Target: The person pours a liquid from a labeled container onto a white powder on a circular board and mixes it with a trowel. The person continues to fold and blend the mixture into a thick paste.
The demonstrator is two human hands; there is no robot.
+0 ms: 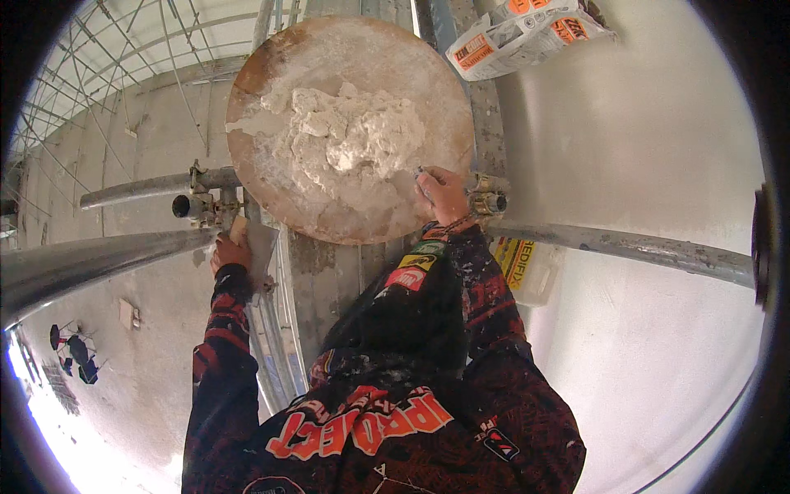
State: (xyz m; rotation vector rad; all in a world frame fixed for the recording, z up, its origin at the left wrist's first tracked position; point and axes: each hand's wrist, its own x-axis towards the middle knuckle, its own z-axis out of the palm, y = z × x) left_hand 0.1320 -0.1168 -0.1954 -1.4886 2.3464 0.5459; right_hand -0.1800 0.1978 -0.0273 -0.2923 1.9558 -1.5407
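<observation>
A round wooden board carries a heap of wet, off-white skim coat, spread thinner towards its edges. At the board's lower right rim, my right hand is closed around a small tool with a dark end; the rest of the tool is hard to make out against the paste. Below and left of the board, my left hand grips the pale wooden handle of a flat metal trowel. The trowel's blade lies to the right of that hand, beside the scaffold, apart from the heap.
Scaffold tubes with couplers flank the board on both sides. Metal scaffold planks run beneath it. An opened Zemcoat bag stands at upper right, a Redifix container at right by the wall. The floor shows far below.
</observation>
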